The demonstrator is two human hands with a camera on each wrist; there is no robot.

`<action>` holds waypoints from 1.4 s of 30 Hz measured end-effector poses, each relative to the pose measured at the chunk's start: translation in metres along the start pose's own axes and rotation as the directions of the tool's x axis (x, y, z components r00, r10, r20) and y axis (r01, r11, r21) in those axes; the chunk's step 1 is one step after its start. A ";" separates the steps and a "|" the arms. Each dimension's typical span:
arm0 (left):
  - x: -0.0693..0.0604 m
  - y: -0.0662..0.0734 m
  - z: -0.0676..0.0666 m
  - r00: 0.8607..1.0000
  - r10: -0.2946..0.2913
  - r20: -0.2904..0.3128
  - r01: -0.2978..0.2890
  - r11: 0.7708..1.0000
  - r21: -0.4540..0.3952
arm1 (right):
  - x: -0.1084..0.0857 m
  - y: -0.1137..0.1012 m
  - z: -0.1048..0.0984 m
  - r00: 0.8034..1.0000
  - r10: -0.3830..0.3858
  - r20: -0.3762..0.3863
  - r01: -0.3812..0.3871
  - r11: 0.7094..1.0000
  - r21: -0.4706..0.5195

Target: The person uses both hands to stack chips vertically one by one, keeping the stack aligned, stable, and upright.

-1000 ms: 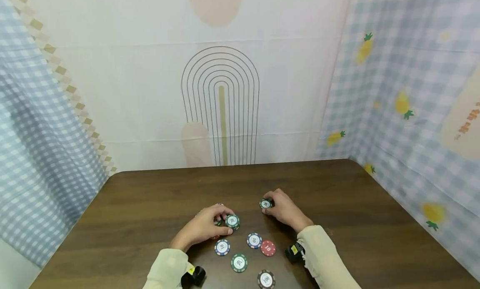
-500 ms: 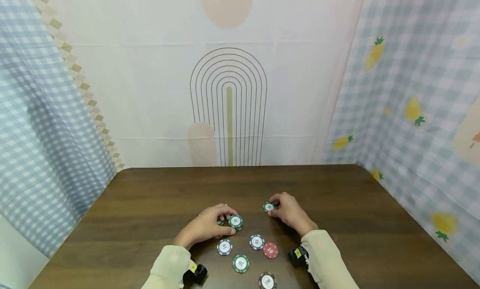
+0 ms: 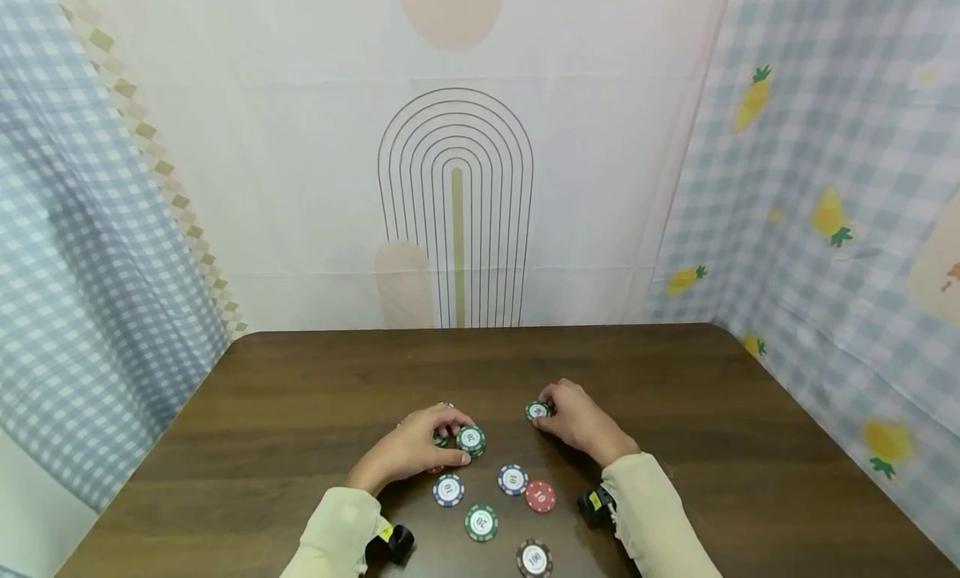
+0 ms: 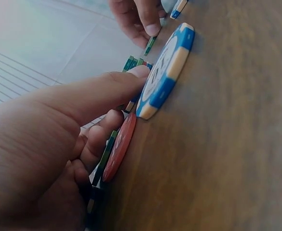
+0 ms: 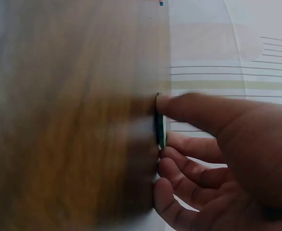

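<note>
In the head view my left hand point(image 3: 411, 446) curls thumb and fingers round a small stack of poker chips point(image 3: 471, 440) with a green one on top. Another green chip point(image 3: 440, 439) and a red chip point(image 4: 120, 147) lie partly hidden under that hand. To the right, my right hand point(image 3: 579, 419) pinches a green poker chip point(image 3: 537, 410) at the table surface. The right wrist view shows this chip edge-on between thumb point(image 5: 179, 107) and fingers. Close to the left thumb in its wrist view is a blue-and-white chip point(image 4: 165, 72).
Nearer me on the brown table point(image 3: 300, 394) lie two blue chips point(image 3: 448, 490), a red chip point(image 3: 540, 496), a green chip point(image 3: 481, 522) and a black chip point(image 3: 534, 558). A patterned cloth point(image 3: 300, 186) hangs behind the table's far edge.
The head view has shifted slightly. Both hands keep their hold, and the chips stay in much the same places relative to one another.
</note>
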State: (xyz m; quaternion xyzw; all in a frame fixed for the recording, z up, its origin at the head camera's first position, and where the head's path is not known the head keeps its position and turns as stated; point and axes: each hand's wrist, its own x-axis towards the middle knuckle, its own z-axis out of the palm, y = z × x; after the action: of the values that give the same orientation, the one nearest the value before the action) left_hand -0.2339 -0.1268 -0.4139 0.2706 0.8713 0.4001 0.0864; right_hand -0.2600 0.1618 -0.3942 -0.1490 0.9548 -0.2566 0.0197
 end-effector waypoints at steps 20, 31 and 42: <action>0.005 0.005 -0.008 1.000 0.012 -0.009 -0.012 1.000 0.002 | 0.004 0.000 -0.014 0.988 -0.150 0.045 0.151 0.988 -0.036; 0.004 0.004 -0.003 1.000 0.012 0.006 -0.012 1.000 0.027 | -0.001 0.003 -0.008 0.985 -0.143 0.097 0.143 0.990 0.001; -0.001 -0.001 0.002 1.000 0.007 -0.005 -0.007 1.000 0.022 | -0.003 -0.002 -0.003 0.955 -0.286 0.085 0.281 0.958 0.064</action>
State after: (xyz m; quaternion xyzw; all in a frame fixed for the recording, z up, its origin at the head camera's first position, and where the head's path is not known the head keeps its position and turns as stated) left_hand -0.2327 -0.1266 -0.4154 0.2737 0.8749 0.3915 0.0799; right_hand -0.2572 0.1627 -0.3911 -0.2956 0.9147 -0.2738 0.0312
